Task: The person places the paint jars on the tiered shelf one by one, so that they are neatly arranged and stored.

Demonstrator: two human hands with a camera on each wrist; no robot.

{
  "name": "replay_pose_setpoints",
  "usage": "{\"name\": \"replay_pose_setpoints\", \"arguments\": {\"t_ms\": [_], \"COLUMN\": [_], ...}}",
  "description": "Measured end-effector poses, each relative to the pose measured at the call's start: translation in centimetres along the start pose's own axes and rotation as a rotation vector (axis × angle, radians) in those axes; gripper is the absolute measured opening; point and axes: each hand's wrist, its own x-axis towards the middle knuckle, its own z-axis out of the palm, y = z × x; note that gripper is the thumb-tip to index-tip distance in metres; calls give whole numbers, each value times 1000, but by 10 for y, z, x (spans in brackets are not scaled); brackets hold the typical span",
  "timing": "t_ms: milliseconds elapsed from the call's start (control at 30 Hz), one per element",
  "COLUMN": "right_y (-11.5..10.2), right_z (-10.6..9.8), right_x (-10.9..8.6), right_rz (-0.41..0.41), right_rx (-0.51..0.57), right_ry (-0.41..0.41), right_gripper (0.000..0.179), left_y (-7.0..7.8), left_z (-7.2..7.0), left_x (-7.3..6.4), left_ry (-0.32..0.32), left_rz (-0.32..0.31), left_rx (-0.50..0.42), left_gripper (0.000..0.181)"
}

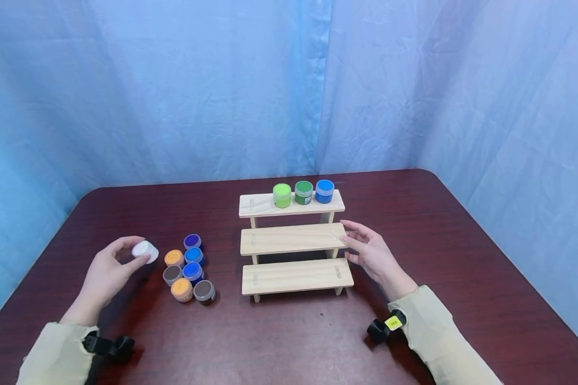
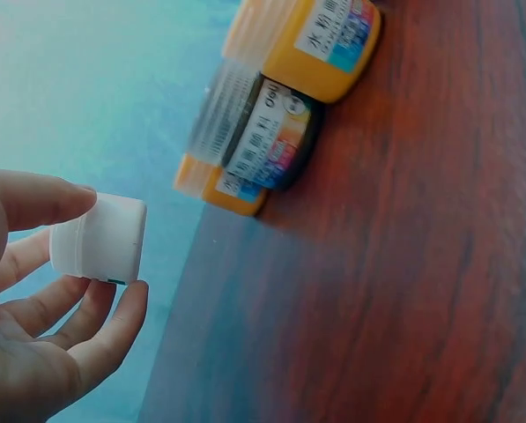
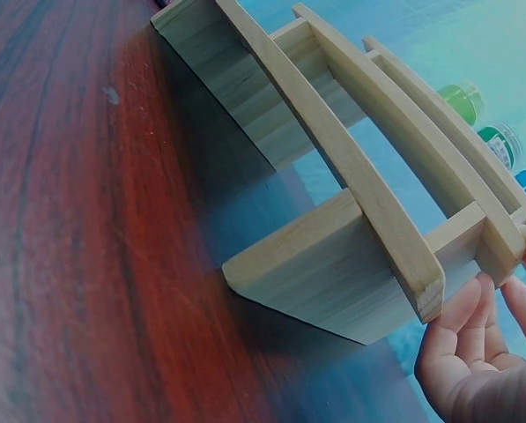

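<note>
My left hand (image 1: 107, 272) pinches a small white paint jar (image 1: 145, 251) between thumb and fingers, off to the left of the other jars. The left wrist view shows that white jar (image 2: 100, 238) tilted on its side in the fingers. My right hand (image 1: 373, 256) grips the right end of the middle step of a three-tier wooden stand (image 1: 289, 240). In the right wrist view the fingers (image 3: 461, 330) touch the stand's side. Light green (image 1: 282, 196), dark green (image 1: 304, 193) and blue (image 1: 325, 191) jars stand on the top step.
Between my left hand and the stand, several paint jars cluster on the dark red table (image 1: 289, 342): purple (image 1: 192, 241), blue (image 1: 194, 272), orange (image 1: 181, 290) and dark brown (image 1: 204, 292) among them. Light blue curtains (image 1: 212, 96) hang behind the table and at its sides.
</note>
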Motion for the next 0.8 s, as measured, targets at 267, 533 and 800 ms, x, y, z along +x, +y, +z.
{"name": "replay_pose_setpoints", "arguments": {"t_ms": [267,533,800], "right_y": [1,-1,0], "right_z": [0,1,1], "right_x": [1,1,0], "right_rz": [2,13,5], "right_rx": [2,-6,9], "right_ry": [7,17,7], "right_gripper": [54,53,54], "left_y": [5,7,68], "left_z": [-2,1,-15], "left_x": [7,13,0], "left_ry": [52,89,67], "left_rz": [47,52,104], "left_rx": [-69,-57,-194], "left_gripper": [50,49,43]}}
